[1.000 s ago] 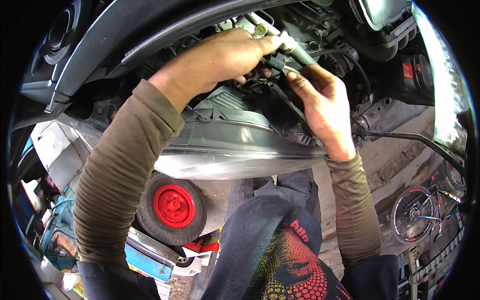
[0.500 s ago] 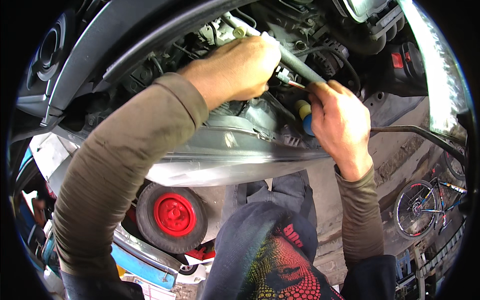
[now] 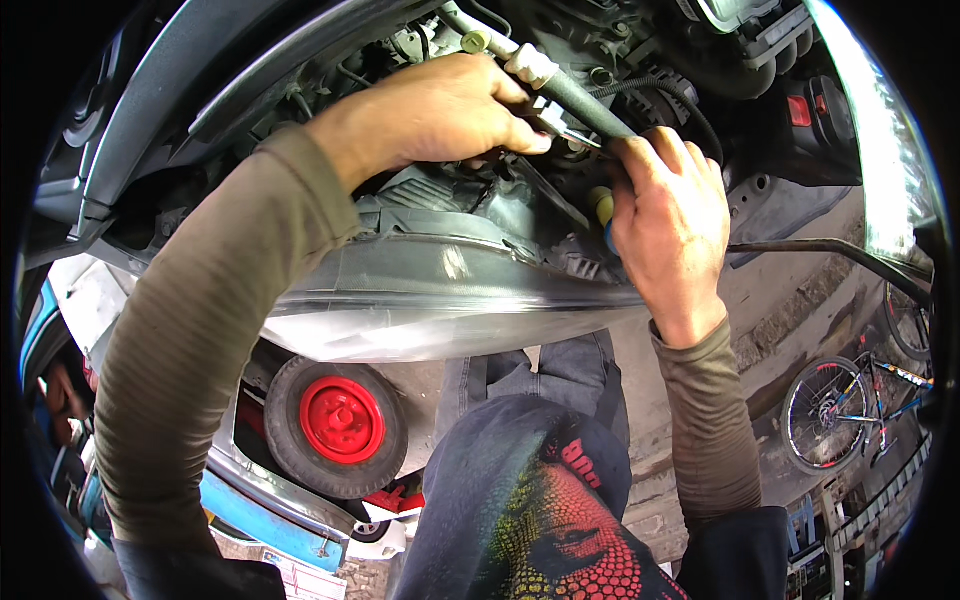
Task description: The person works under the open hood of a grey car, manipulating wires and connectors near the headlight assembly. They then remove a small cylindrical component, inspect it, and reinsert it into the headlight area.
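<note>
Over the engine bay, my left hand (image 3: 440, 108) is closed, thumb and fingers pinching a small pale connector (image 3: 547, 112). From the connector thin wires (image 3: 583, 139) run to my right hand (image 3: 675, 225), whose curled fingers grip them; the fingertips are partly hidden. A grey hose (image 3: 590, 108) passes just beyond both hands, with a whitish wrapped joint (image 3: 532, 66) on it. Near that joint is a yellow-green cap (image 3: 476, 41). Beside my right thumb sits a yellow rounded part (image 3: 601, 204) with a bit of blue, mostly covered by the hand.
The car's front edge (image 3: 430, 275) lies between me and the engine parts. A dark rod (image 3: 810, 245) crosses at the right. Below are a tyre with a red rim (image 3: 342, 420), a bicycle (image 3: 830, 415) and a blue vehicle panel (image 3: 270, 525).
My left hand has shifted left and turned, uncovering the wrapped hose joint; its thumb and fingers now pinch the connector. My right hand moved slightly up and left, still gripping the wires.
</note>
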`<action>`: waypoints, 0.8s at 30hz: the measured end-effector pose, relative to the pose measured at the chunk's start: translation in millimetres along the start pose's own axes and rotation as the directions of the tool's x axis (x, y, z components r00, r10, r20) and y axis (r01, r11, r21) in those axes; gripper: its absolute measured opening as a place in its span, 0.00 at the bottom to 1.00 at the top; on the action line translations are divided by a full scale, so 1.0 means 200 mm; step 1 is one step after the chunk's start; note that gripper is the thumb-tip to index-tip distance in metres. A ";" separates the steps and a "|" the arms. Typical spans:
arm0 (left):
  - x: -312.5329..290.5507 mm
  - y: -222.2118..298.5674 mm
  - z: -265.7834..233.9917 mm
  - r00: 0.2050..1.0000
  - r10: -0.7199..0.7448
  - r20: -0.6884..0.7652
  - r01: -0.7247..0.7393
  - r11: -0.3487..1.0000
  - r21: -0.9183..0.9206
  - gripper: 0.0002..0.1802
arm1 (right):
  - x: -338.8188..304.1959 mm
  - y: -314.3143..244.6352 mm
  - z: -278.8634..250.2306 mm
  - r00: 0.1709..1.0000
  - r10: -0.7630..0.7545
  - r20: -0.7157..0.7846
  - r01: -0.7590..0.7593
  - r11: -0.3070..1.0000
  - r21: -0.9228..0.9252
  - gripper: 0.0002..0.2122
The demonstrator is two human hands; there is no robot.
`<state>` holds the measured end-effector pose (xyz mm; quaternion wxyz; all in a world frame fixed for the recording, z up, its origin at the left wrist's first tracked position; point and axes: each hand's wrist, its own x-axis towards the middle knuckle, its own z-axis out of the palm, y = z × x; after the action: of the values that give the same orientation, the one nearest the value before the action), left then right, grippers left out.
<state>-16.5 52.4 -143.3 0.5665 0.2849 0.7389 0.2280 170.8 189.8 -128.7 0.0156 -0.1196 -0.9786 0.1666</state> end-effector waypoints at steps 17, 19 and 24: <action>-0.29 -0.14 -0.18 0.991 -0.020 0.135 0.056 0.960 -0.273 0.18 | 0.20 0.01 0.29 0.875 -0.225 0.429 -0.158 0.705 0.691 0.15; -0.30 -0.14 -0.17 0.992 -0.043 0.115 0.084 0.920 -0.384 0.11 | 0.22 0.02 0.34 0.837 -0.212 0.504 -0.269 0.643 0.717 0.16; -0.27 -0.09 -0.14 0.969 -0.229 0.091 0.237 0.968 -0.084 0.10 | 0.21 0.01 0.40 0.778 -0.017 0.628 -0.446 0.689 0.571 0.17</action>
<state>-36.4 2.2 -111.1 0.6314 0.1781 0.7323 0.1829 124.3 176.9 -205.7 -0.2652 -0.1673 -0.7746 0.5492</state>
